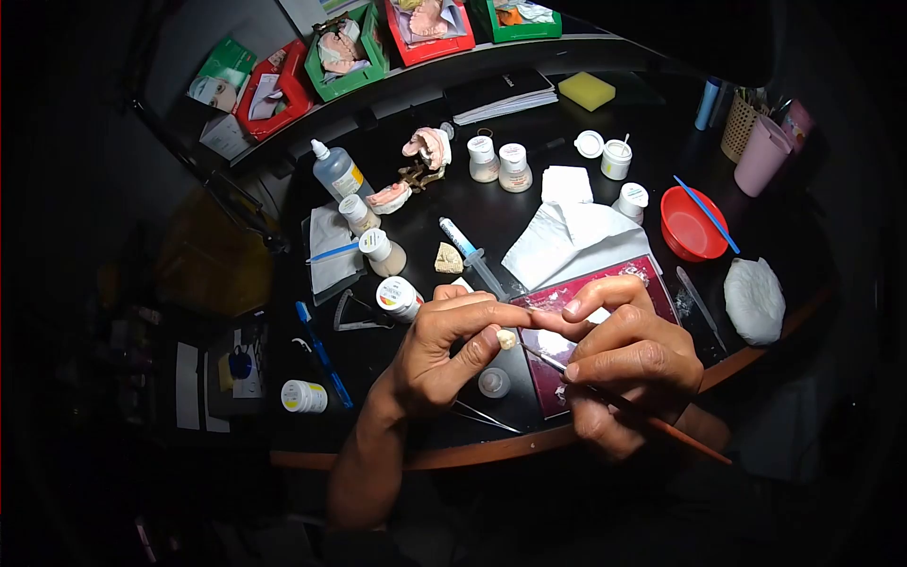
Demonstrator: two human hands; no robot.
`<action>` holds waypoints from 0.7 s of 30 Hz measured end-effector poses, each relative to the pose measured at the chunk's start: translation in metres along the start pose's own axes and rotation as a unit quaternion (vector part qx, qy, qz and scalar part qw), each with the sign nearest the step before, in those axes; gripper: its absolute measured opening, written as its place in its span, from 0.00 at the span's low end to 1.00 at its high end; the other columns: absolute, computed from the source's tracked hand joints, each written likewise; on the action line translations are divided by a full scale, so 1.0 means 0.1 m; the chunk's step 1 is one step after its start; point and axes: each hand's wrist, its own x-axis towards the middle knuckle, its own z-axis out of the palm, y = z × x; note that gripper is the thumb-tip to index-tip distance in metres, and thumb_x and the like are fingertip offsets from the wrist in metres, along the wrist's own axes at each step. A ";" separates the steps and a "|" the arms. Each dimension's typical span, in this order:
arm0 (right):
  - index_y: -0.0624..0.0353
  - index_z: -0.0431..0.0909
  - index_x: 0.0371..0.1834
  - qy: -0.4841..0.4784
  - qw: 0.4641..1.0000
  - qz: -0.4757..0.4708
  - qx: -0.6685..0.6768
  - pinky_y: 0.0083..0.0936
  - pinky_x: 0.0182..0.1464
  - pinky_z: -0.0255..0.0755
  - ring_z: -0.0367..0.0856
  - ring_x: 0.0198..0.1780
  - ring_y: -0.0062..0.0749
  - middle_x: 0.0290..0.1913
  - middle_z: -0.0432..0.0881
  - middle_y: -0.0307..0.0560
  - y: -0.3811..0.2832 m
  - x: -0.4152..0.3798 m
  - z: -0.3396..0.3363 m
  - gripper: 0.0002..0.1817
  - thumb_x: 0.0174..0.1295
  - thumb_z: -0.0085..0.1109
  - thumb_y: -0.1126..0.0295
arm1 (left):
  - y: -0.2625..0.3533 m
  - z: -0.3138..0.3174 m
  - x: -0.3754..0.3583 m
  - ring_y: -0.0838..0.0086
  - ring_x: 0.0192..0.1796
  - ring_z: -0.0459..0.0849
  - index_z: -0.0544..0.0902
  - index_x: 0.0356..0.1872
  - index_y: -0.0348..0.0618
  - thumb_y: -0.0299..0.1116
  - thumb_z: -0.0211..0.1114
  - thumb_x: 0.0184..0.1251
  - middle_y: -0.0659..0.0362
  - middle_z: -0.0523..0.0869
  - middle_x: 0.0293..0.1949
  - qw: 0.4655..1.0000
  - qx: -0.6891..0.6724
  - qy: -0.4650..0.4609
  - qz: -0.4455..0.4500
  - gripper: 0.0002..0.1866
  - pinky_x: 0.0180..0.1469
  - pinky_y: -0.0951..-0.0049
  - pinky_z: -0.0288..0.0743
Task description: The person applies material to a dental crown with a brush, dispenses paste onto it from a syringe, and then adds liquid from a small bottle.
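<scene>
Between the thumb and fingers of my left hand is a small cream-coloured dental crown. My right hand grips a thin paintbrush with an orange-brown handle, its fine tip close beside the crown. The two hands meet at the fingers. Below them lies a burgundy mixing slab bearing white material, partly covered by my right hand. A small glass jar and metal tweezers sit below my left hand, with a white-lidded jar at its upper left.
A plastic syringe, a plaster piece and white tissue lie beyond my hands. At the right stand a red bowl and a white wrapped bundle. A hinged denture model and bins are further back. A blue toothbrush lies left.
</scene>
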 end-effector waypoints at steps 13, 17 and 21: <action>0.62 0.89 0.36 -0.041 0.999 -0.011 -0.022 0.36 0.47 0.82 0.86 0.49 0.48 0.32 0.83 0.43 -0.02 0.04 -0.01 0.16 0.39 0.72 0.82 | -0.01 0.00 0.00 0.74 0.32 0.77 0.91 0.55 0.41 0.35 0.60 0.78 0.60 0.86 0.29 1.000 0.010 -0.011 -0.005 0.16 0.49 0.68 0.61; 0.61 0.90 0.36 -0.057 0.998 -0.005 -0.023 0.36 0.49 0.82 0.86 0.50 0.48 0.33 0.83 0.43 -0.02 0.03 -0.02 0.15 0.40 0.73 0.82 | -0.01 -0.01 0.00 0.74 0.32 0.78 0.91 0.54 0.41 0.35 0.60 0.78 0.60 0.87 0.30 1.000 0.011 -0.013 -0.007 0.16 0.48 0.68 0.61; 0.62 0.90 0.36 -0.068 0.997 -0.009 -0.034 0.38 0.50 0.82 0.86 0.50 0.48 0.33 0.83 0.43 -0.01 0.03 -0.03 0.15 0.41 0.74 0.81 | 0.02 -0.02 0.00 0.74 0.34 0.82 0.92 0.54 0.39 0.35 0.60 0.78 0.58 0.89 0.32 1.000 0.011 -0.015 -0.019 0.16 0.48 0.68 0.62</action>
